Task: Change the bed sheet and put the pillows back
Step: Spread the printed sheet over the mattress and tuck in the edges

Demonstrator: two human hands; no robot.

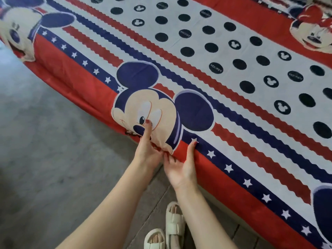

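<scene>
The new bed sheet (197,72) already lies spread over the bed, flat across the top and reaching the near side, so the main swap looks done. What is in hand now seems to be fitting the side: both hands work at the edge where the cloth turns down over the mattress. The left hand (148,150) has its thumb laid on top of the sheet, on the printed mouse face, with the fingers curled under a small bunched fold, so it grips the sheet. The right hand (181,169) is just beside it, palm up, thumb pressed along the red border; its fingertips reach into the same fold, though whether they pinch the cloth or only touch it is hard to tell from here. No pillows show in this view, so judging by the task they are left to do, along with smoothing or tucking the rest of the edge.

The sheet is thin woven cloth, matt, printed in red, navy and white with wavy stripes, stars and dark dots; it shows faint fold creases and bunches easily at the edge. The floor (45,141) is grey, hard and dull. Pale, thick-soled slippers (173,225) are on the person's feet.
</scene>
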